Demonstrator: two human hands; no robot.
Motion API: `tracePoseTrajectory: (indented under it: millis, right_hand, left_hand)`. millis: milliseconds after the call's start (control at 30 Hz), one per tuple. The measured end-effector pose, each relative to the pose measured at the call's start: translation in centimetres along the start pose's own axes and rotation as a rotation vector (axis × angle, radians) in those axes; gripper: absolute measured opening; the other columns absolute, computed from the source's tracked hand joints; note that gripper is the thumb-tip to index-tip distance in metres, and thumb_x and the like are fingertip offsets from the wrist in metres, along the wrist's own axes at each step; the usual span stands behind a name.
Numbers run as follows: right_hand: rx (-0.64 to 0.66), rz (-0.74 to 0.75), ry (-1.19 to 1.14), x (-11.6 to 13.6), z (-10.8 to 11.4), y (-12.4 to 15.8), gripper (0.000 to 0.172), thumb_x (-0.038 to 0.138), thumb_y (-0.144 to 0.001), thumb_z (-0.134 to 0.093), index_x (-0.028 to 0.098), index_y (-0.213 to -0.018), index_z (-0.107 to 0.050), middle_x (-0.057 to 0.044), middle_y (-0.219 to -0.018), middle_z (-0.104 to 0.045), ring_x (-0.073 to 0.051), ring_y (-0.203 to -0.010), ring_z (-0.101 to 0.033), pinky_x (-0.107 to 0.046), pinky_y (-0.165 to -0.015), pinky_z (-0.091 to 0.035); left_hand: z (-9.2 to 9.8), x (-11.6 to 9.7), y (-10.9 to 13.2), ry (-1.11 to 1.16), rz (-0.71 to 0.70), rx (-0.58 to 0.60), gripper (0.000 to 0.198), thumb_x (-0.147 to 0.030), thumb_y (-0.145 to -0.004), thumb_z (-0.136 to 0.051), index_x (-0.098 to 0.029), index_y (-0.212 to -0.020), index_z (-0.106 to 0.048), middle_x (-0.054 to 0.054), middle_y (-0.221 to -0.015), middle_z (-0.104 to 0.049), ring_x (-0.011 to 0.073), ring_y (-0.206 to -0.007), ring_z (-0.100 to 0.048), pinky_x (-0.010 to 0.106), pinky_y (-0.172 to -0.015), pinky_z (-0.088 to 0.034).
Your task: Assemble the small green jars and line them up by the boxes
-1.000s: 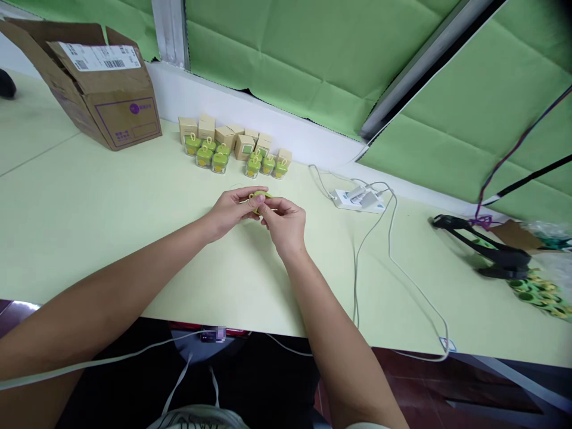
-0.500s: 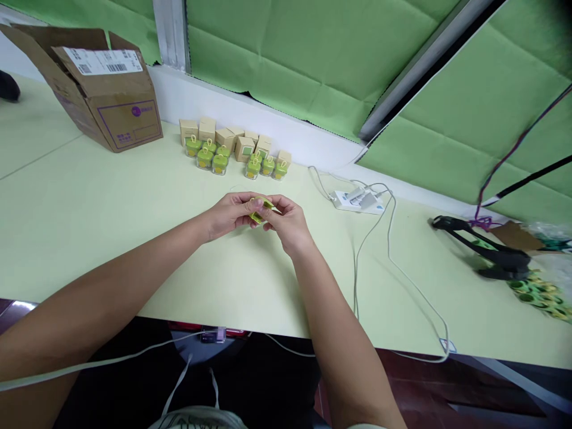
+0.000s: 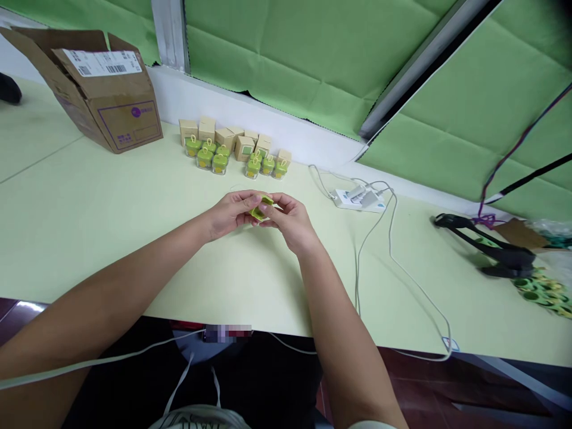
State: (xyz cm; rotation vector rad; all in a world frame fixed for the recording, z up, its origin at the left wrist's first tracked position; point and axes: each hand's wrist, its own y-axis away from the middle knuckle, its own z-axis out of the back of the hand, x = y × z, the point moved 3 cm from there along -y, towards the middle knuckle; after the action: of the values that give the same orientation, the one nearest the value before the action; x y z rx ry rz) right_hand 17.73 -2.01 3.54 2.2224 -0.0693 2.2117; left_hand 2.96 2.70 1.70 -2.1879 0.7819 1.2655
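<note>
Between both hands, above the middle of the table, is a small yellow-green lid (image 3: 257, 213), its hollow side partly in sight. My left hand (image 3: 233, 213) grips its left side, thumb on top. My right hand (image 3: 289, 219) pinches the other side, with thumb and fingers close to the left thumb. Much of the lid is hidden by the fingers. Beyond the hands stand several small clear jars (image 3: 220, 162) with green lids and loops, in two groups. Behind them is a row of small tan cartons (image 3: 206, 128).
An open cardboard box (image 3: 127, 122) stands at the back left. A white power strip (image 3: 360, 200) with plugs and trailing cables (image 3: 390, 238) lies right of the hands. Farther right are a black frame-like object (image 3: 487, 244) and a pile of green parts (image 3: 543, 295). The table's (image 3: 205, 304) front edge is near my body.
The lid has turned slightly between my fingers, and its hollow side shows a little differently. Both hands keep their grip in nearly the same place. The jars and cartons have not moved.
</note>
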Motion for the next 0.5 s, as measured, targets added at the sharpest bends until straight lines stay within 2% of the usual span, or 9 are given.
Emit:
tracePoseTrajectory:
  millis: [133, 333, 500]
  right_hand:
    - [-0.044, 0.013, 0.032, -0.09, -0.16, 0.11, 0.045, 0.05, -0.063, -0.09, 0.02, -0.089, -0.07, 0.002, -0.076, -0.073, -0.014, -0.064, -0.069, -0.029, -0.06, -0.061]
    - [-0.094, 0.071, 0.039, -0.49, -0.68, 0.07, 0.043, 0.044, -0.061, -0.091, 0.019, -0.086, -0.066, 0.005, -0.069, -0.068, -0.015, -0.055, -0.068, -0.034, -0.06, -0.064]
    - [-0.022, 0.048, 0.022, -0.23, -0.61, 0.11, 0.045, 0.047, -0.063, -0.09, 0.019, -0.088, -0.065, 0.004, -0.068, -0.069, -0.015, -0.056, -0.069, -0.035, -0.063, -0.065]
  left_hand:
    - [0.17, 0.1, 0.0, -0.025, 0.012, 0.008, 0.042, -0.051, -0.075, -0.088, -0.02, -0.102, -0.081, 0.004, -0.088, -0.07, 0.0117, -0.073, -0.061, 0.031, -0.072, -0.049]
    - [0.46, 0.56, -0.02, -0.051, 0.0, 0.016, 0.044, -0.051, -0.075, -0.088, -0.019, -0.104, -0.08, 0.004, -0.087, -0.069, 0.0121, -0.074, -0.06, 0.032, -0.071, -0.047]
    - [0.13, 0.22, 0.18, -0.032, 0.02, 0.04, 0.041, -0.049, -0.077, -0.087, -0.018, -0.103, -0.08, 0.003, -0.084, -0.067, 0.0112, -0.073, -0.059, 0.028, -0.068, -0.046]
